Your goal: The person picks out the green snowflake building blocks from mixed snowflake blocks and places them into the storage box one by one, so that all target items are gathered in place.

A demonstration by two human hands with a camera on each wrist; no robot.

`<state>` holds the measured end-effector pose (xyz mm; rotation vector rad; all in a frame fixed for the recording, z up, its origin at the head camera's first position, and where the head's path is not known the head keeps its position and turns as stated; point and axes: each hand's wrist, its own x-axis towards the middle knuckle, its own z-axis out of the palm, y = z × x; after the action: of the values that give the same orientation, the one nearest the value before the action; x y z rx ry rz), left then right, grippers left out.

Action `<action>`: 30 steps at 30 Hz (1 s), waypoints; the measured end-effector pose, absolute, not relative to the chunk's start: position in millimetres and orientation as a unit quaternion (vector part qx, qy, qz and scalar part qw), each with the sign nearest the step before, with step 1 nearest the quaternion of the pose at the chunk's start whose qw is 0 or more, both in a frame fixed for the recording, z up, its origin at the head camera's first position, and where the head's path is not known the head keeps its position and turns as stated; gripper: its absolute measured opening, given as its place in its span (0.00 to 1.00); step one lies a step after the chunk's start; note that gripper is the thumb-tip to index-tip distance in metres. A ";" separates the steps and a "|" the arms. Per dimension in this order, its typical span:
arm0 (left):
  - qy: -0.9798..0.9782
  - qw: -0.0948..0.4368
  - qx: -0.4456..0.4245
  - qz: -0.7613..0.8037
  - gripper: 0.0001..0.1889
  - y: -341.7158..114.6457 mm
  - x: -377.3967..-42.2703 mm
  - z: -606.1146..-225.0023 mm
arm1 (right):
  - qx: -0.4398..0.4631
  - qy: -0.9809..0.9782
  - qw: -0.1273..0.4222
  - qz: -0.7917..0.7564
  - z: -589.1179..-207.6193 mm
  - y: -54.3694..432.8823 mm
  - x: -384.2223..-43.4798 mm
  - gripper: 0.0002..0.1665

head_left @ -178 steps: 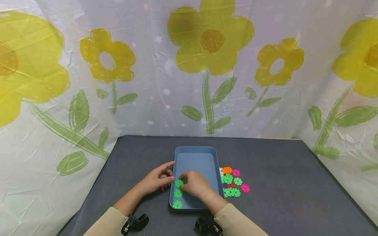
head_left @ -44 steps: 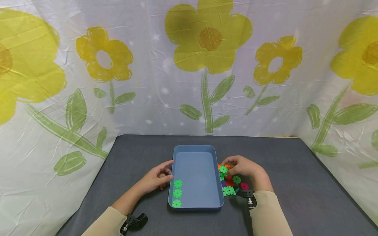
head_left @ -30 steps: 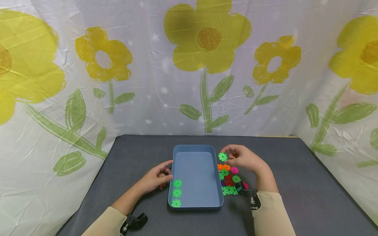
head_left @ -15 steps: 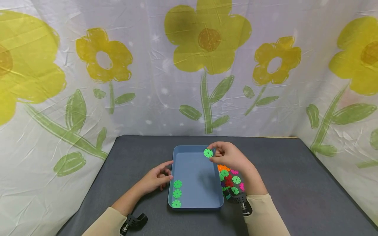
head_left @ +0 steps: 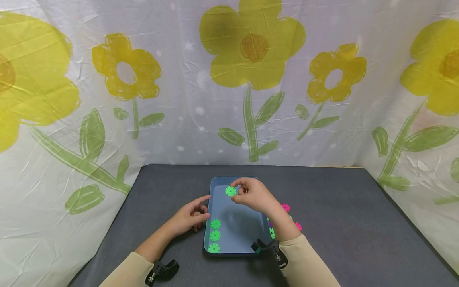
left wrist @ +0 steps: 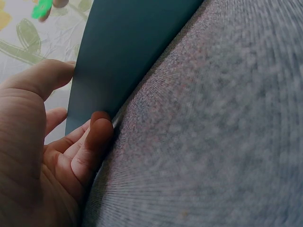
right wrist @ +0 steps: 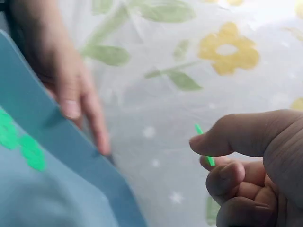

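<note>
Between thumb and index finger, my right hand (head_left: 254, 196) pinches a green notched plastic disc (head_left: 230, 191) over the far part of a blue tray (head_left: 236, 178). The right wrist view shows that disc (right wrist: 209, 161) edge-on at the fingertips. My left hand (head_left: 190, 215) holds the tray's left side. Index finger and thumb reach the rim, while other fingers bend against the outer wall (left wrist: 106, 80). Inside the tray, along its left side near the front, three green discs lie in a column: a far one (head_left: 215, 224), a middle one (head_left: 215, 235) and a near one (head_left: 214, 248).
Right of the tray lies a pile of loose discs, mostly hidden by my right forearm; a pink disc (head_left: 298, 226) and a green one (head_left: 272, 233) show at its edges. Everything stands on a dark grey table (head_left: 358, 223). A flower-printed cloth (head_left: 190, 119) hangs behind.
My right hand let go of a disc in the tray, took another green disc from the pile, lifted it and carried it left over the tray. The left hand stayed at the tray's side.
</note>
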<state>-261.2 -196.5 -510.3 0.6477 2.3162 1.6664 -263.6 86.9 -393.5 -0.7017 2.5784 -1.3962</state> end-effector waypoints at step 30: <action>0.791 0.112 0.228 0.556 0.36 -197.5 -260.3 -508.3 | -0.200 0.927 0.046 -0.314 -466.9 32.7 -263.2 0.16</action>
<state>-260.3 -197.5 -508.3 0.6682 2.3232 1.6335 -263.2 32.7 -466.9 -0.6098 2.8288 -0.9598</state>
